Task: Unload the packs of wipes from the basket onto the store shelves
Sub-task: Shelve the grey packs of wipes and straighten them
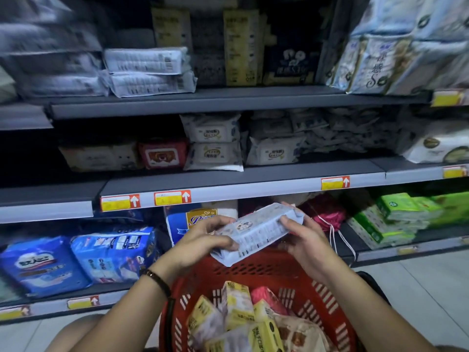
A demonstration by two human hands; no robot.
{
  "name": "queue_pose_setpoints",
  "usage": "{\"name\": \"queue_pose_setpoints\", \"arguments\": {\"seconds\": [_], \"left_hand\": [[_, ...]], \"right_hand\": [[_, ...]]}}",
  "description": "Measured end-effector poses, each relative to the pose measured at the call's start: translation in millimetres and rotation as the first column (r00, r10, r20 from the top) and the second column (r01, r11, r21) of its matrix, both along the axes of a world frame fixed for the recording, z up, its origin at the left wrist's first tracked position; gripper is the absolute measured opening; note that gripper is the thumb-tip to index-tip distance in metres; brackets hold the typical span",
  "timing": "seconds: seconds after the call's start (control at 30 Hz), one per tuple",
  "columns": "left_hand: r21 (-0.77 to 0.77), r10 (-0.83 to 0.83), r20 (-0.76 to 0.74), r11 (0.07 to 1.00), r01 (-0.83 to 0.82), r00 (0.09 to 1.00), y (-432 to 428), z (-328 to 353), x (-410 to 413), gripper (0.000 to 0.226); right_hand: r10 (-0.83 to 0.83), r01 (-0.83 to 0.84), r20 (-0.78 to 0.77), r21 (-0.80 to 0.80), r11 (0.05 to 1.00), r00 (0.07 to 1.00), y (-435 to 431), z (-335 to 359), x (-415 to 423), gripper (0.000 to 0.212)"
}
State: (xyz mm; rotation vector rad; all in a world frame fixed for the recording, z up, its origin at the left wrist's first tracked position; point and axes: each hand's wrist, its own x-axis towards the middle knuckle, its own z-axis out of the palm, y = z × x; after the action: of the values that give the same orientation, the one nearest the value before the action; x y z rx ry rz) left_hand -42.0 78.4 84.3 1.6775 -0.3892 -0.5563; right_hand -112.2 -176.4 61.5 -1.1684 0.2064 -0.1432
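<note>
**Basket (pixel 266 273) beneath one held pack**

Clamped left hand (pixel 203 240) fingers (pixel 220 243) on lower end of pale-blue wipes pack (pixel 256 232), right hand (pixel 302 240) on upper end. Held long axis slanting low-left to high-right, above basket. Judged middle shelf (pixel 241 177) up ahead, right hand nearer. Counted one pack held, about six more below.

Grey store shelves (pixel 253 171), white wipes packs (pixel 214 153) on the middle one, blue packs (pixel 114 252) below
</note>
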Motion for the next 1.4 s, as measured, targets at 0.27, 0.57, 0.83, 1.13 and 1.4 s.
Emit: {"name": "queue_pose_setpoints", "arguments": {"seconds": [0.27, 0.57, 0.83, 1.13, 1.4], "left_hand": [[-0.202, 0.302, 0.077, 0.938, -0.282, 0.95, 9, 10, -15, 0.061], [-0.54, 0.621, -0.05, 0.642, -0.545, 0.782, 22, 61, 2, 0.082], [-0.63, 0.742, 0.317, 0.63, -0.453, 0.59, 72, 199, 51, 0.039], [-0.504, 0.717, 0.66, 0.645, -0.575, 0.225, 108, 278, 127, 0.039], [-0.255, 0.616, 0.757, 0.586, -0.769, 0.219, 114, 270, 173, 0.031]], "right_hand": [[-0.207, 0.206, 0.038, 0.017, 0.978, 0.978, 28, 3, -11, 0.054], [-0.28, 0.298, 0.203, -0.062, 0.953, 0.938, 74, 83, 14, 0.093], [-0.241, 0.369, 0.44, -0.231, 0.9, 0.865, 121, 215, 93, 0.035], [-0.248, 0.544, 0.577, -0.421, 0.726, 0.778, 166, 335, 197, 0.038], [-0.217, 0.301, 0.219, -0.816, 0.494, 0.951, 162, 327, 261, 0.043]]}}
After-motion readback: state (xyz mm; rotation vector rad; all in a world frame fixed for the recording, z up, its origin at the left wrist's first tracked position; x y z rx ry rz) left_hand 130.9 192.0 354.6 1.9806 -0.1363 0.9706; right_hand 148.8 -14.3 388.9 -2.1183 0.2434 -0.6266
